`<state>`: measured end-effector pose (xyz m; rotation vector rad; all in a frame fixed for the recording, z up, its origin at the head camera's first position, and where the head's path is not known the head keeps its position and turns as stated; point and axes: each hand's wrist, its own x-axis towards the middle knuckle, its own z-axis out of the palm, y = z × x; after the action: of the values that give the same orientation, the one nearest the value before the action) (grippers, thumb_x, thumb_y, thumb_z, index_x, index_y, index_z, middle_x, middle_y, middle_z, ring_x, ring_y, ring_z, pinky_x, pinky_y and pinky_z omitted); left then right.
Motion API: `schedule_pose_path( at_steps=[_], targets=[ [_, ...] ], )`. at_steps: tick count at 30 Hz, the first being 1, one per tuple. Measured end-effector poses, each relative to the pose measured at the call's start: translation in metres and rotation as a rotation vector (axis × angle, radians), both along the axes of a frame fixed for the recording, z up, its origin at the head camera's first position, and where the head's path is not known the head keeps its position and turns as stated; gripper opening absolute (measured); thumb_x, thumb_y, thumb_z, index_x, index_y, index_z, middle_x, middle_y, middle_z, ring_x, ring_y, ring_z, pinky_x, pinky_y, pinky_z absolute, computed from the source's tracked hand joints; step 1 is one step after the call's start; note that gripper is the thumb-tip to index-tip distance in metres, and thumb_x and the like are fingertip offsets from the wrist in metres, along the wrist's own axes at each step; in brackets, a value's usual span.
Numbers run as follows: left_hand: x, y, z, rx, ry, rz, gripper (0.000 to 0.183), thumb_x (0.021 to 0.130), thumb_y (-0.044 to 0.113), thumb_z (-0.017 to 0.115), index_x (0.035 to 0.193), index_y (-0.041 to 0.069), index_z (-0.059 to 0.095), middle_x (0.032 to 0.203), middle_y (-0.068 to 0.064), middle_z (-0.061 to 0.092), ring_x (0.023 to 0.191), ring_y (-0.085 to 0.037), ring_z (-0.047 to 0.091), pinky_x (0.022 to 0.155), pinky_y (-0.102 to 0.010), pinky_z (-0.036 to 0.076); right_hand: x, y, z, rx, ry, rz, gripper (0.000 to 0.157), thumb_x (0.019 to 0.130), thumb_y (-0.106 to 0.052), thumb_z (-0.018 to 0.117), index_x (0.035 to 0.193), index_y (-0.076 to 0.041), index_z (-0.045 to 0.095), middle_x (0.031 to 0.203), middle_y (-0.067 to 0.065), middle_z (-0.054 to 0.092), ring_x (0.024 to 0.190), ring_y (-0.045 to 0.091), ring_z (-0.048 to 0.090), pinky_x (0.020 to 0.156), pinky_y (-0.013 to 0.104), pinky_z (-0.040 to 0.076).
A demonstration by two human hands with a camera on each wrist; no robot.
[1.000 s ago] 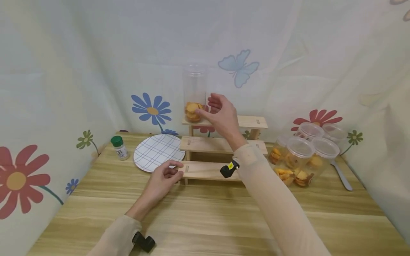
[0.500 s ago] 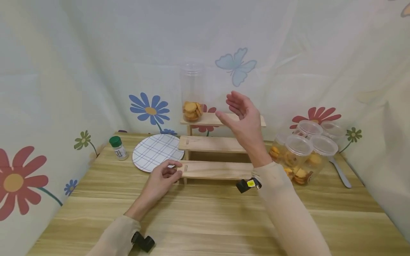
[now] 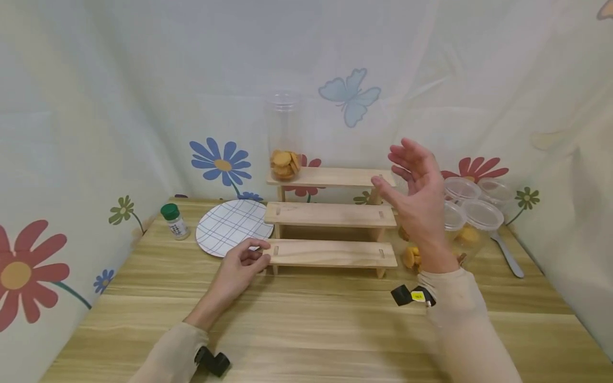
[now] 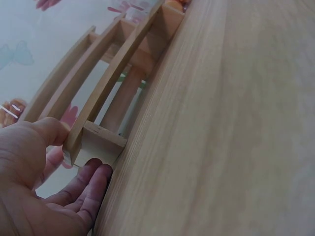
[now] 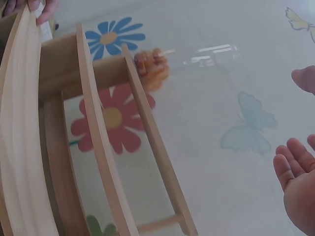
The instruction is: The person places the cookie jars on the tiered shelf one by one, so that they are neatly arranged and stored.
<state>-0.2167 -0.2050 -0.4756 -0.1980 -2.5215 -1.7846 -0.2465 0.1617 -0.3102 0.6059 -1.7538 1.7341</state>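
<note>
A three-tier wooden rack [image 3: 330, 253] stands mid-table in the head view. My left hand [image 3: 239, 268] holds the left end of its lowest tier; the left wrist view shows the thumb on the board's corner and the fingers [image 4: 81, 191] beside the support. A tall clear jar [image 3: 283, 130] with round orange cookies [image 3: 284, 164] in its bottom stands upright on the left end of the top tier. My right hand [image 3: 421, 197] is in the air right of the rack, fingers spread and holding nothing. It partly hides several lidded jars [image 3: 482, 215] of snacks.
Left of the rack lie a round checked plate [image 3: 230, 229] and a green-capped shaker [image 3: 175, 222]. A grey knife-like utensil [image 3: 508, 256] lies at the right, beside the jars. A patterned curtain [image 3: 191, 64] surrounds the table.
My right hand has moved away from the tall jar on the top tier, rightward to in front of the other jars. The left hand has stayed at the rack's end.
</note>
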Motion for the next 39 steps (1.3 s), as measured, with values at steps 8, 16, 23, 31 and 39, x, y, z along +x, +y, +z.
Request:
schedule_pose_path(
  at_steps=[8, 16, 23, 31, 39],
  targets=[
    [0.001, 0.0, 0.001, -0.008, -0.004, 0.004, 0.026, 0.107, 0.021, 0.078, 0.131, 0.011, 0.073, 0.11, -0.015, 0.078, 0.098, -0.021, 0.073, 0.082, -0.023, 0.056, 0.015, 0.047, 0.0, -0.021, -0.006, -0.137, 0.072, 0.088, 0.01, 0.087, 0.151, -0.01, 0.061, 0.145, 0.01, 0.067, 0.132, 0.03, 0.062, 0.11, 0.029, 0.049],
    [0.0, 0.001, 0.001, -0.009, 0.004, 0.004, 0.026, 0.107, 0.02, 0.078, 0.131, 0.011, 0.073, 0.111, -0.015, 0.077, 0.099, -0.021, 0.072, 0.082, -0.023, 0.056, 0.031, 0.108, -0.005, -0.054, -0.037, -0.251, 0.071, 0.087, 0.016, 0.085, 0.15, -0.008, 0.064, 0.144, 0.012, 0.067, 0.131, 0.026, 0.062, 0.109, 0.024, 0.048],
    [0.0, 0.001, 0.001, -0.006, 0.001, 0.002, 0.026, 0.107, 0.021, 0.078, 0.131, 0.011, 0.073, 0.111, -0.015, 0.078, 0.099, -0.021, 0.073, 0.082, -0.023, 0.056, 0.04, 0.148, -0.029, -0.057, -0.104, -0.355, 0.07, 0.088, 0.015, 0.085, 0.151, -0.005, 0.062, 0.144, 0.007, 0.066, 0.131, 0.022, 0.062, 0.105, 0.019, 0.049],
    [0.001, 0.001, 0.001, -0.002, -0.016, 0.0, 0.027, 0.107, 0.022, 0.078, 0.131, 0.011, 0.073, 0.11, -0.015, 0.078, 0.097, -0.022, 0.074, 0.08, -0.023, 0.056, 0.045, 0.17, -0.06, 0.083, -0.275, -0.518, 0.074, 0.094, 0.004, 0.085, 0.16, -0.013, 0.055, 0.15, -0.004, 0.06, 0.136, 0.016, 0.056, 0.107, 0.014, 0.047],
    [0.002, 0.001, 0.002, 0.0, -0.014, -0.001, 0.027, 0.107, 0.023, 0.078, 0.131, 0.012, 0.073, 0.111, -0.016, 0.078, 0.098, -0.023, 0.073, 0.081, -0.023, 0.056, 0.043, 0.176, -0.088, -0.086, -0.335, -0.383, 0.08, 0.089, 0.015, 0.084, 0.158, -0.01, 0.052, 0.147, 0.001, 0.058, 0.126, 0.014, 0.059, 0.103, 0.013, 0.047]
  ],
)
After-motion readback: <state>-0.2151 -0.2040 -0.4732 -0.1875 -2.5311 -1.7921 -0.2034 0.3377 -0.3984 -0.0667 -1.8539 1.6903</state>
